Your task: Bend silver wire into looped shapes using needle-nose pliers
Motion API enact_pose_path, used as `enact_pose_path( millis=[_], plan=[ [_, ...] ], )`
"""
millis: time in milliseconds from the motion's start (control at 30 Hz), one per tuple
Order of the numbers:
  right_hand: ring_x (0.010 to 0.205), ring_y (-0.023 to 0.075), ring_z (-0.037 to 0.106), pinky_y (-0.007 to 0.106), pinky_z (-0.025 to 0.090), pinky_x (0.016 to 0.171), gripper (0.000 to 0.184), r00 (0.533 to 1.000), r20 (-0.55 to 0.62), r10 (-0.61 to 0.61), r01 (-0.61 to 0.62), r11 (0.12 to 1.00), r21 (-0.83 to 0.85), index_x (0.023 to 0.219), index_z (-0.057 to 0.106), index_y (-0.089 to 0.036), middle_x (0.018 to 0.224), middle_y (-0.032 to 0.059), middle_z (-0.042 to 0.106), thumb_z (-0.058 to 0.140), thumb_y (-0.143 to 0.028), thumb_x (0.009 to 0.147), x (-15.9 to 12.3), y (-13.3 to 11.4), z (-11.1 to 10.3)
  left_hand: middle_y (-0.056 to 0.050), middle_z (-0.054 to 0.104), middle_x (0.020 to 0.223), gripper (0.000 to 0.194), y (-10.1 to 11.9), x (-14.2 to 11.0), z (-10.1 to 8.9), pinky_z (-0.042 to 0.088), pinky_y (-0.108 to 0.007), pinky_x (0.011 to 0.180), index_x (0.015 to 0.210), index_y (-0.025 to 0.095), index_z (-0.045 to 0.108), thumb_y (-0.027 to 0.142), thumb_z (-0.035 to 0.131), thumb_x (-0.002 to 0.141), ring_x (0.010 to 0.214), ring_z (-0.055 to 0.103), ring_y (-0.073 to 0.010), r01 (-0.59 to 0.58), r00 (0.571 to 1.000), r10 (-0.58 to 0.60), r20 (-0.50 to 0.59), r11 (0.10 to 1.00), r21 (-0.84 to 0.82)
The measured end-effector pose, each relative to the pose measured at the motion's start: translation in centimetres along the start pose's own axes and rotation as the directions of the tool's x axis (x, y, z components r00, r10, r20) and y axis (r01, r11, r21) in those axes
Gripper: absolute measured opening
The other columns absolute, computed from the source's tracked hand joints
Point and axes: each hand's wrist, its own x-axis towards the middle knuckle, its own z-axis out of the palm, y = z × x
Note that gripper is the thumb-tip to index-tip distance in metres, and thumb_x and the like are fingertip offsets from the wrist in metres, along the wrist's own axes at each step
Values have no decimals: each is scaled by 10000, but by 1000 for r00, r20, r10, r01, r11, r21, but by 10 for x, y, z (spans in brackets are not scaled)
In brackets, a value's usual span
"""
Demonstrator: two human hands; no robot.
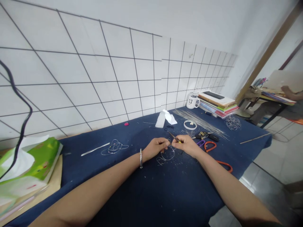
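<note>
Fingers pinched, my left hand (156,148) grips a thin wire loop (173,154) that hangs below the fingertips over the blue cloth (132,189). My right hand (187,145) is closed around small pliers (172,135), whose dark pointed jaws stick out to the upper left. Both hands' fingertips almost meet at the wire. Whether the plier jaws touch it, I cannot tell. Small clippings lie scattered on the cloth beneath. A tangle of thin wire with small beads (115,147) rests to the left, beside a flat clear strip (95,149).
Right of the hands lie purple-handled scissors (200,143), an orange-handled tool (210,146) and black-handled cutters (208,136). Behind are a white ring (190,125), straight wires (201,122), a mug (193,101) and stacked books (219,104). A tissue pack (44,160) stands left. Another person's hand (287,92) shows far right.
</note>
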Motion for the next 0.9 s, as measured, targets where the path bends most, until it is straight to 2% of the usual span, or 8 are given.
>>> enact_pose_path(
  millis=[333, 500, 633, 900],
  plan=[
    [519, 69, 358, 207, 274, 496, 190, 999, 4, 53, -53, 981, 189, 718, 602, -149, 560, -40, 434, 601, -334, 675, 0, -4, 0, -12, 552, 668, 348, 1, 0, 0, 376, -197, 512, 772, 112, 587, 443, 482, 792, 509, 459, -65, 33, 999, -33, 4, 999, -3],
    [440, 51, 291, 203, 241, 439, 221, 983, 64, 171, -182, 888, 423, 759, 580, -154, 492, -70, 359, 637, -336, 645, 2, 4, -1, -17, 563, 687, 325, 0, 0, 1, 378, -199, 521, 786, 114, 594, 417, 476, 801, 520, 465, -67, -6, 1000, 7, -29, 998, 55],
    [460, 57, 340, 202, 259, 451, 202, 987, 67, 148, -162, 918, 363, 733, 587, -147, 513, -54, 411, 636, -323, 645, 2, 6, 2, -12, 557, 661, 324, 1, -1, 2, 371, -196, 513, 730, 116, 586, 411, 473, 802, 514, 465, -70, -12, 998, 20, -68, 994, 108],
    [502, 59, 344, 200, 269, 485, 249, 995, 13, 97, -96, 949, 301, 731, 565, -156, 556, -56, 423, 631, -387, 668, 2, 3, 15, -1, 544, 640, 316, 2, -2, 4, 361, -189, 492, 716, 126, 565, 417, 471, 796, 494, 449, -68, 22, 996, -15, -87, 997, 74]
  ],
)
